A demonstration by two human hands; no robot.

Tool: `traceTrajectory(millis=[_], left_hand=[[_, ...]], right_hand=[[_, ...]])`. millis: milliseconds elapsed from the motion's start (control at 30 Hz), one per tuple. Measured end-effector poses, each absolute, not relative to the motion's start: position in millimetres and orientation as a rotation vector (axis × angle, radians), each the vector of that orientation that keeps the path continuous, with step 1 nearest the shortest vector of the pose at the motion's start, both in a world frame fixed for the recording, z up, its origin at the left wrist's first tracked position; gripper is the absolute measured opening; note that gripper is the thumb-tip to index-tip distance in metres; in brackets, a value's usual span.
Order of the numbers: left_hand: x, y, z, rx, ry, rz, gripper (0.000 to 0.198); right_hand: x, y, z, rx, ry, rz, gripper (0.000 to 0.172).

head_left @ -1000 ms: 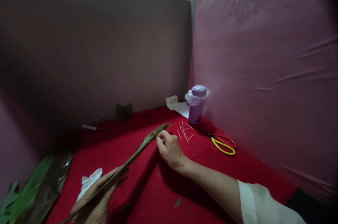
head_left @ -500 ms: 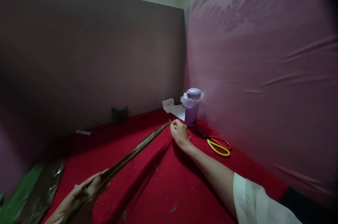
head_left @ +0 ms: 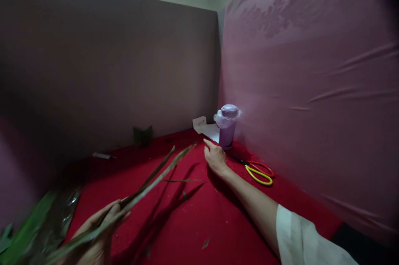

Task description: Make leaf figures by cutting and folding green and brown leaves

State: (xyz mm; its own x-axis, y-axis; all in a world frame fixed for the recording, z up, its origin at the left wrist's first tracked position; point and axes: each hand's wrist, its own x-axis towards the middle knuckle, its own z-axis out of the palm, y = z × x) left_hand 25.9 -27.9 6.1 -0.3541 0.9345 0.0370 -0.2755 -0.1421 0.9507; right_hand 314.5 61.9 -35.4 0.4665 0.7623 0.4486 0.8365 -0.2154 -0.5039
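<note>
My left hand (head_left: 99, 231) is at the lower left, closed around the base of long olive-green leaf strips (head_left: 149, 184). The strips fan apart and reach up and right over the red table (head_left: 199, 215). Their tips end near my right hand (head_left: 215, 157), which rests on the cloth just left of the purple cup (head_left: 228, 125). I see that hand from the back, with its fingers curled down and one digit sticking out towards the leaf tips. Whatever it may hold is hidden. A thin leaf sliver (head_left: 183, 180) lies between the hands.
Scissors with yellow and red handles (head_left: 258, 171) lie right of my right hand. White paper (head_left: 207, 127) sits behind the cup. A dark folded leaf piece (head_left: 142, 135) and a small pen-like object (head_left: 101, 156) are at the back. Green leaves in plastic (head_left: 40, 223) lie at the left edge. Pink cloth walls close in.
The single leaf has come apart into separate strips. My right hand let go of its tip and moved down to the cloth by the cup. My left hand rose a little.
</note>
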Motion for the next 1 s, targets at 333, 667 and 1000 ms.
traceTrajectory(millis=[333,667,1000], left_hand=[[14,-28,-5,0.795,1.001,1.649,0.019],[15,-30,-2,0.661,0.859,1.52,0.01],[14,-32,-1,0.68,0.851,1.472,0.011]], right_hand=[[305,55,-38,-1.974,-1.387,-0.262,0.019],[297,50,-38,-1.746,-1.366,-0.495,0.016],[298,52,-36,-1.664,-1.371,-0.501,0.022]])
